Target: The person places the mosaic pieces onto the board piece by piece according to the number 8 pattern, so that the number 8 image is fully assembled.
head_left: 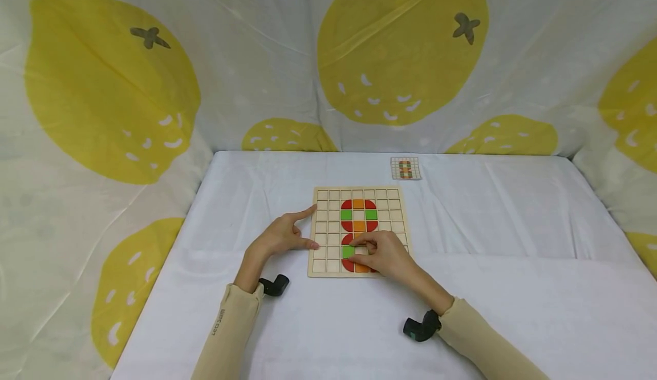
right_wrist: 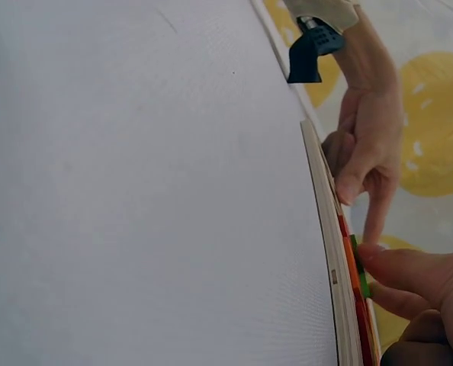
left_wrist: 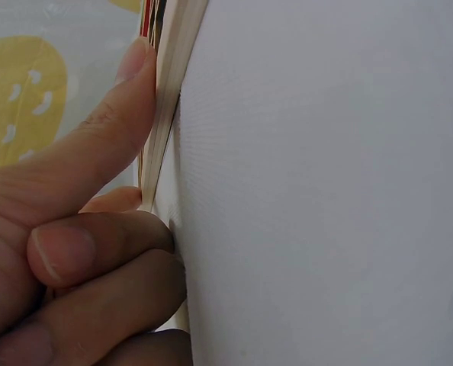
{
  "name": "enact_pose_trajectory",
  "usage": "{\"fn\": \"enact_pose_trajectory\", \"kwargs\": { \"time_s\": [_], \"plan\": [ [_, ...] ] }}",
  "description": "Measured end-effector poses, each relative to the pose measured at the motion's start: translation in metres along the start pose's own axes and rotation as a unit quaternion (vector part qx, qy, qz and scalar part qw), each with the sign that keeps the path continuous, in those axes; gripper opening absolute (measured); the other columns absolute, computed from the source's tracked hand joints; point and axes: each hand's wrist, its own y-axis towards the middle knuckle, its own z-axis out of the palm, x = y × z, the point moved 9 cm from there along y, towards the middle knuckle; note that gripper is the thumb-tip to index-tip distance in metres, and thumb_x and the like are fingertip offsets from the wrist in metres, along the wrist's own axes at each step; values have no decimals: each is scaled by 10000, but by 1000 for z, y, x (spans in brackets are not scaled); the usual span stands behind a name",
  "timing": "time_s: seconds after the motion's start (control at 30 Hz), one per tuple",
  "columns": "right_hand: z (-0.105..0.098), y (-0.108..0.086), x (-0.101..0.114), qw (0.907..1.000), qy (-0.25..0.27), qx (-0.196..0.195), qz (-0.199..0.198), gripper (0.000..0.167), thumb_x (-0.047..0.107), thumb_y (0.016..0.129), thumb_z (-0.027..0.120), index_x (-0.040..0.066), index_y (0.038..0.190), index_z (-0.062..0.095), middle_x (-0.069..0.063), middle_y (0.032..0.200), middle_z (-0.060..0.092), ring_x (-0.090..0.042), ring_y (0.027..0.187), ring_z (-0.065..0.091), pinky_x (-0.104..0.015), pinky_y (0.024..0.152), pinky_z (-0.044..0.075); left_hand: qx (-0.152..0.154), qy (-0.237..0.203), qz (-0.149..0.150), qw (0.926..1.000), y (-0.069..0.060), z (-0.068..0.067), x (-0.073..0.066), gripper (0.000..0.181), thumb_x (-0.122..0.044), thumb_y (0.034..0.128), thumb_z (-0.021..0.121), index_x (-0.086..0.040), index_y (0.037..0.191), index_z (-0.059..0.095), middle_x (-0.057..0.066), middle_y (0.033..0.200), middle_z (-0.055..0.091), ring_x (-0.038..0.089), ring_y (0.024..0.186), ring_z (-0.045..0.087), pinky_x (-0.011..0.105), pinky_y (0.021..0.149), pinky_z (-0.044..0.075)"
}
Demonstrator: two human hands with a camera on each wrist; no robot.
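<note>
A square wooden grid board (head_left: 328, 273) lies on the white cloth, with red, orange and green pieces forming a figure 8 in its cells. My left hand (head_left: 278, 235) rests at the board's left edge, thumb and index finger spread straight against it. Its other fingers are curled, as the left wrist view shows. Over the lower part of the figure, my right hand (head_left: 386, 254) pinches a green square tile (head_left: 348, 252) between thumb and index finger. In the right wrist view the green tile (right_wrist: 364, 282) stands slightly proud of the board. My right hand hides some lower-right cells.
Behind the board lies a small pattern card (head_left: 405, 169) showing a similar coloured figure on a grid. A white cloth (head_left: 487, 311) covers the table. A lemon-print curtain (head_left: 277, 55) hangs behind and at both sides.
</note>
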Motion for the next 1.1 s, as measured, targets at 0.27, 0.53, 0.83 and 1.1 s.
{"fn": "enact_pose_trajectory", "kwargs": {
  "time_s": [0.27, 0.53, 0.83, 1.1],
  "plan": [
    [2, 0, 1, 9999, 40, -68, -124, 241, 248, 839, 876, 129, 1043, 827, 82, 560, 324, -39, 533, 291, -200, 559, 262, -25, 34, 3, 10000, 0, 0, 0, 1033, -348, 784, 916, -337, 1627, 319, -54, 555, 366, 98, 502, 298, 271, 546, 298],
    [2, 1, 2, 9997, -47, -219, -102, 214, 241, 844, 873, 148, 1033, 834, 73, 568, 373, -44, 540, 336, -203, 548, 269, -14, 47, 14, 10000, 0, 0, -1, 1033, -346, 783, 915, -348, 1626, 318, -52, 553, 375, 96, 496, 290, 270, 540, 295],
    [-4, -4, -2, 9995, -94, -307, 17, 174, 225, 847, 869, 150, 1001, 842, 75, 558, 345, -51, 529, 308, -202, 520, 229, -28, 52, 32, 10000, 1, 0, -3, 1036, -351, 782, 916, -337, 1628, 319, -51, 560, 366, 97, 513, 291, 270, 556, 293],
    [-14, -7, -13, 9990, 356, -140, 216, 211, 251, 856, 864, 170, 1047, 827, 65, 585, 298, -68, 553, 282, -209, 533, 225, -43, 19, -66, 10000, -2, -1, 0, 1041, -343, 774, 922, -335, 1627, 324, -53, 572, 354, 109, 542, 315, 263, 574, 294]
  ]
}}
